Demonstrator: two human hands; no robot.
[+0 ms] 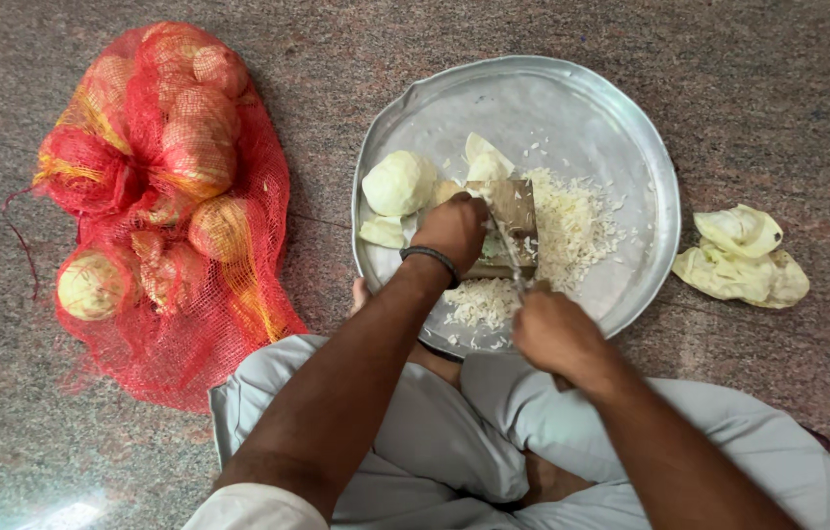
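Note:
I sit on a stone floor with a large round metal tray [621,128] in front of me. On a small wooden block [516,204] in the tray, my left hand [454,229] presses down on a piece of cabbage. My right hand [554,334] grips a knife [510,253] whose blade points toward the block. Shredded cabbage [572,221] lies heaped to the right of the block and at the tray's near edge. A peeled cabbage half [398,183] and smaller pieces rest at the tray's left.
A red mesh sack [165,196] full of whole cabbages lies on the floor to the left. Discarded outer cabbage leaves [741,257] lie on the floor right of the tray. My folded legs in grey cloth [454,432] touch the tray's near rim.

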